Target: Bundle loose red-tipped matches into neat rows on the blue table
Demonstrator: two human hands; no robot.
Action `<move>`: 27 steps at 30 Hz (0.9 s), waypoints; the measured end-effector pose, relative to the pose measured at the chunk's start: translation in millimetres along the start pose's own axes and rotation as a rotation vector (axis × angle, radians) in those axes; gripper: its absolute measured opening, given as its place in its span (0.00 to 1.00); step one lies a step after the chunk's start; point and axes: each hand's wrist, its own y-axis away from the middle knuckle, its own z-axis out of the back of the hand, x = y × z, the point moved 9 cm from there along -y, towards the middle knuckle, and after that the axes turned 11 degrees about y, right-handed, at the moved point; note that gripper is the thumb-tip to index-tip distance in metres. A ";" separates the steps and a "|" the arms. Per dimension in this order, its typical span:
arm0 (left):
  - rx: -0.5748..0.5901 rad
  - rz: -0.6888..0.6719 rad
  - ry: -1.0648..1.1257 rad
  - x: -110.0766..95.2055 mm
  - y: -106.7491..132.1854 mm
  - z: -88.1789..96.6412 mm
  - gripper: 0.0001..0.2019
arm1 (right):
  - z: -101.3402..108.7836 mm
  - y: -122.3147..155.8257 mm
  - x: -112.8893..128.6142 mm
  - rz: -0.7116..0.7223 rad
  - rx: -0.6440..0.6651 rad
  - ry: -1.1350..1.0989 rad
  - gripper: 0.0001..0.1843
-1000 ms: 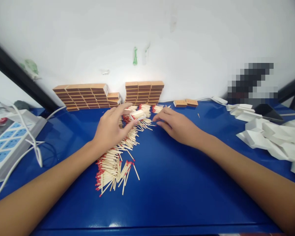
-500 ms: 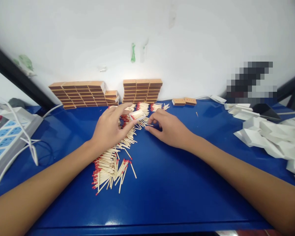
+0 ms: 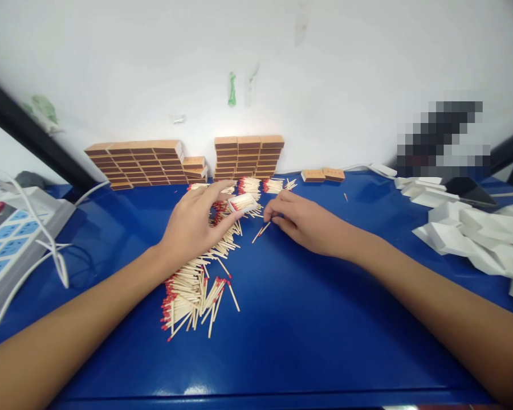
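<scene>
Tray point(image 3: 244, 203): matches inside, above match pile point(image 3: 186, 290)
Left hand point(image 3: 191, 222): half open; I pinch the tray
Right hand point(image 3: 303, 221): nearly closed by two matches point(image 3: 257, 236); I can't tell grip
Counter point(image 3: 308, 330): blue room toward front edge

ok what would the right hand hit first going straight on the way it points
Likely the small white rectangular matchbox tray in the left hand, though depth is unclear: the red-tipped wooden matches near it could come first.
</scene>
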 end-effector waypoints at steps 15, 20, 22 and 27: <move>0.033 -0.009 0.013 -1.0 0.9 -3.3 0.27 | 2.7 -5.9 -11.2 0.070 -0.038 0.030 0.13; 0.035 -0.011 0.012 -2.2 0.9 -2.8 0.27 | 2.5 -6.5 -25.3 -0.004 0.010 0.060 0.08; 0.039 -0.012 0.008 -2.8 1.3 -3.2 0.27 | 2.8 -5.5 -31.7 -0.040 0.049 0.071 0.07; 0.052 -0.010 0.007 -3.1 1.1 -3.6 0.27 | 15.1 -3.0 -23.8 -0.026 0.059 0.073 0.10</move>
